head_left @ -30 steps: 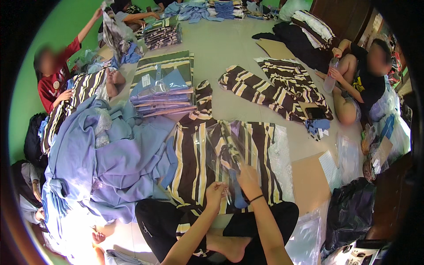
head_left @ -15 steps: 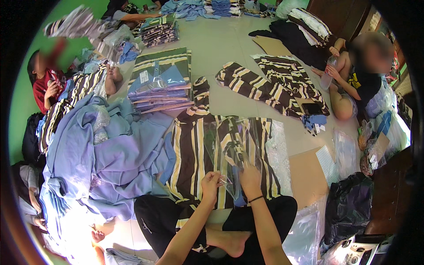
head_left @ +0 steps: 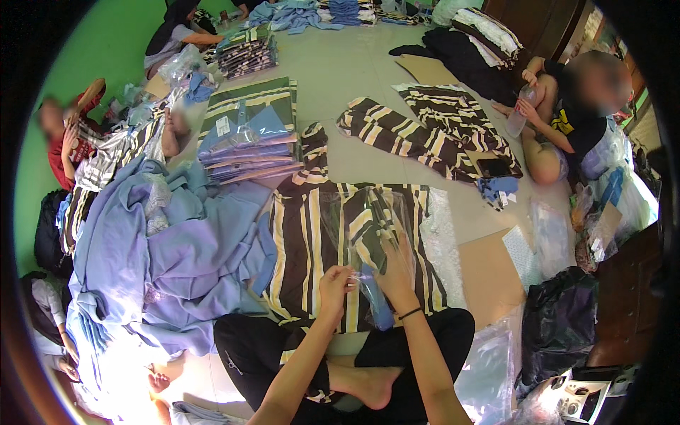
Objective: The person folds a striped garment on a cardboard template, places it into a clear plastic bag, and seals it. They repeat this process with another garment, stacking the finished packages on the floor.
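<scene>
Clear plastic is pinched at its near edge by the left hand (head_left: 336, 283), whose fingers are closed on the mouth of a transparent bag (head_left: 361, 227) just above the person's lap. The right hand (head_left: 397, 273) is laid flat and pushed forward at that same opening, fingers stretched out against a folded striped garment (head_left: 372, 237) that is seen through the film; whether the hand is inside the bag or on top of it cannot be told. The two hands are held close together, nearly touching, and a dark band is worn on the right wrist. The bag is spread over a brown, cream and yellow striped shirt (head_left: 304, 248) that is laid flat on the floor directly ahead of the crossed legs. A heap of pale blue cloth (head_left: 156, 255) is piled to the left of it, touching its edge. Beyond the heap, a stack of bagged blue garments (head_left: 248, 145) is set on the floor. More striped shirts (head_left: 425, 131) are spread further off to the right, near a seated person (head_left: 574, 120) by whom a clear bottle is held. Flat brown cardboard (head_left: 489, 276) lies just right of the striped shirt, and a black plastic sack (head_left: 559, 319) is slumped beyond it.
</scene>
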Demonstrator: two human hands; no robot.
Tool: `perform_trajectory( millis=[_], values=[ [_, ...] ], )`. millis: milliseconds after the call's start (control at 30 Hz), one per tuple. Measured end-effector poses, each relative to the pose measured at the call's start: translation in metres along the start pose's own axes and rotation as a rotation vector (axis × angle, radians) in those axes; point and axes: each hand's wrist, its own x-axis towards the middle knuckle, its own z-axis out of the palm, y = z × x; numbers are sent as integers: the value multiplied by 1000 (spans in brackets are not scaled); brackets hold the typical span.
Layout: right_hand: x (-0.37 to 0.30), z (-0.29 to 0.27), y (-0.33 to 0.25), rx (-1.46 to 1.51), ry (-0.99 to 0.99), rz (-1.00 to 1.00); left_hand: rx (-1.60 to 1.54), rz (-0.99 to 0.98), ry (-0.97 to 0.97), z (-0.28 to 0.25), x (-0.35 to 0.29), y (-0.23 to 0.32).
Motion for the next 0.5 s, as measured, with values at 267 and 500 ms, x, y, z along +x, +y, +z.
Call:
perform_trajectory(
  millis=[267,500],
  values=[
    [5,-10,19,-45,-98,-164,28,24,-80,5,-1,0],
    [-1,12,10,535,-412,10,-151,-63,-93,-5,0,-6]
  ],
)
